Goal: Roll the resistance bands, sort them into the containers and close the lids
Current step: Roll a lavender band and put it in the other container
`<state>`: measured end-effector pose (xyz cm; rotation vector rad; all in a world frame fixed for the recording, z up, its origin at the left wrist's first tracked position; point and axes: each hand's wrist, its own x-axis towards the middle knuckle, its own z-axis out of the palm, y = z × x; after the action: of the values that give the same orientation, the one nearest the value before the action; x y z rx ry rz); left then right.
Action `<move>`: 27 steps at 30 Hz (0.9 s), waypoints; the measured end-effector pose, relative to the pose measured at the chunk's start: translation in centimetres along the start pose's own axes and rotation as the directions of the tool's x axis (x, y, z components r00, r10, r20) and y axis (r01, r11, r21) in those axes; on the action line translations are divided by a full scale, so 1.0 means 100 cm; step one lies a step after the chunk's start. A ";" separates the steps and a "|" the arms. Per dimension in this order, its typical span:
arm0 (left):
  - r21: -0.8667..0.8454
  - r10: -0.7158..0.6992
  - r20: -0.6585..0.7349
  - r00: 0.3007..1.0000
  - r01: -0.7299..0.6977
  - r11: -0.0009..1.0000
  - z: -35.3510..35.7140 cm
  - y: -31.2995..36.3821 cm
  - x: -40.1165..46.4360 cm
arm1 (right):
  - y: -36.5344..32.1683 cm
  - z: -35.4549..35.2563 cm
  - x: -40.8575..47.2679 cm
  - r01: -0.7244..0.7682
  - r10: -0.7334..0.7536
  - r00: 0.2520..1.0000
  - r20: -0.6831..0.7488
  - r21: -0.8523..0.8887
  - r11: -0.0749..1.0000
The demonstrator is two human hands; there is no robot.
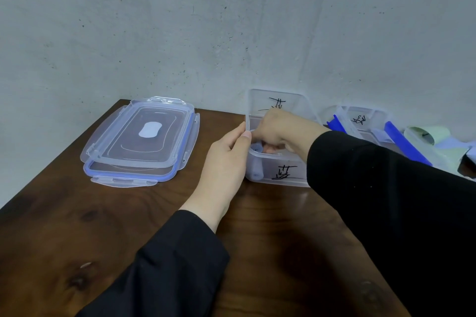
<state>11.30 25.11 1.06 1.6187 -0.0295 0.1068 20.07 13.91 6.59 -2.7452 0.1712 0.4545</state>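
**Hands at the open container**

On the dark wooden tabletop (pixel 77 213), two clear lids (pixel 139 136) lie stacked at left. The clear container (pixel 280 175) stands open by the wall, marked in black ink. The left hand (pixel 226 159) grips its near-left corner. The right hand (pixel 278 128) reaches inside, fingers curled; whether they hold anything I cannot tell. A rolled blue band (pixel 256 162) stands in the corner.

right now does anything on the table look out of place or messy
Mostly tidy. The odd spot is the far right edge: loose pale green bands lie unrolled beside the second container, outside any box. The stacked lids sit slightly askew on each other.
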 end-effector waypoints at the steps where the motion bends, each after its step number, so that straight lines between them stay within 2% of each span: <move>1: -0.002 -0.001 0.008 1.000 0.001 1.000 0.000 -0.001 0.000 | 0.002 0.000 0.000 0.004 -0.004 1.000 -0.002 0.040 0.999; 4: -0.008 0.011 0.016 1.000 -0.011 1.000 0.001 -0.003 0.002 | 0.007 0.001 0.001 0.019 -0.018 1.000 -0.015 0.077 0.997; 7: -0.018 0.000 0.001 1.000 0.000 1.000 0.001 -0.003 0.003 | 0.010 0.003 0.003 0.033 -0.038 0.999 0.019 0.227 0.973; 13: -0.049 0.008 -0.001 1.000 -0.008 0.999 0.001 -0.002 0.003 | 0.009 0.004 -0.001 0.006 -0.030 0.998 0.052 0.411 0.912; 19: -0.026 0.015 -0.029 0.999 -0.016 1.000 0.001 -0.002 0.000 | 0.009 0.004 -0.004 0.031 -0.027 0.999 -0.019 0.301 0.953; 27: 0.057 0.083 -0.060 0.995 -0.080 0.995 0.004 0.002 -0.004 | 0.015 -0.004 -0.005 0.030 -0.028 1.000 -0.009 0.288 0.957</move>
<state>10.88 24.69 1.16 1.6681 -0.0448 0.2226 19.45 12.42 6.68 -2.4594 0.1823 0.3821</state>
